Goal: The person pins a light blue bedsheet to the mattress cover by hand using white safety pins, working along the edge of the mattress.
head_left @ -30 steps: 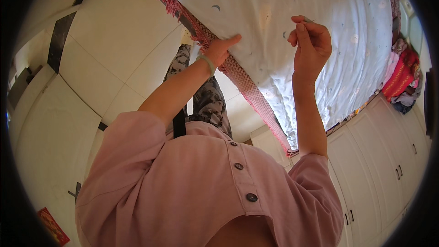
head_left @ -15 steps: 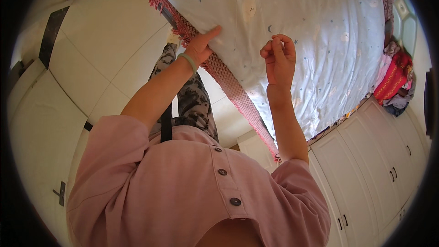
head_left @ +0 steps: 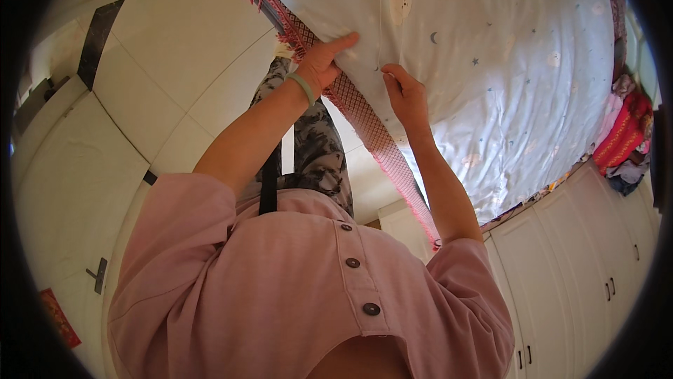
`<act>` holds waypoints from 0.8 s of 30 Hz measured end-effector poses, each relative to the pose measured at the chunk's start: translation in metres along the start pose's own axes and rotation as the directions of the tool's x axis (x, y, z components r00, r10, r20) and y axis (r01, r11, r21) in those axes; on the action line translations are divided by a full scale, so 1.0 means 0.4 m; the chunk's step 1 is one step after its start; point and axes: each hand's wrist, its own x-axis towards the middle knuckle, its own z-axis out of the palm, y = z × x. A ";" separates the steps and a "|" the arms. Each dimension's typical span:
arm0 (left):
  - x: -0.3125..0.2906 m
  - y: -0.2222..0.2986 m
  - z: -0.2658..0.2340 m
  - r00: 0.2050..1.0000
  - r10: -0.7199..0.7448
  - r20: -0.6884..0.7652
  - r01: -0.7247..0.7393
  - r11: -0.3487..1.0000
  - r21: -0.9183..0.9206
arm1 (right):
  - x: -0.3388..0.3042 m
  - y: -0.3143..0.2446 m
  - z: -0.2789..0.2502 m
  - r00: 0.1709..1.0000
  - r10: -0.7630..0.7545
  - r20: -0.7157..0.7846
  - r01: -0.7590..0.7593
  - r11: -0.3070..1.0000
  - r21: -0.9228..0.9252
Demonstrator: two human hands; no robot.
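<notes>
Room lighting med-dim, warm on the L, cooler toward the R. Light source itself n/a in view. Brightest area: lower R part of the white cotton sheet w/ grey-blue moons & stars (head_left: 519, 112), near-washed-out glare there, soft shadows in the creases. Pink short-sleeved shirt (head_left: 280, 274) mostly in shade, low contrast; cream panelled cupboards (head_left: 561, 232) dull, also shaded. Pale tiled floor (head_left: 175, 49) evenly lit. Focus approx. OK mid-frame; fine detail at the fingertips of the bare right hand (head_left: 409, 95) too small to read. Heavy fisheye: white door (head_left: 70, 183) & cupboards bend toward the rim, corners black, outer edges soft.
</notes>
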 end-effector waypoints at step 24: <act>-0.005 -0.002 0.004 0.995 0.099 -0.028 -0.095 0.988 0.118 | 0.041 0.070 0.045 1.000 -0.028 -0.007 0.029 0.998 0.047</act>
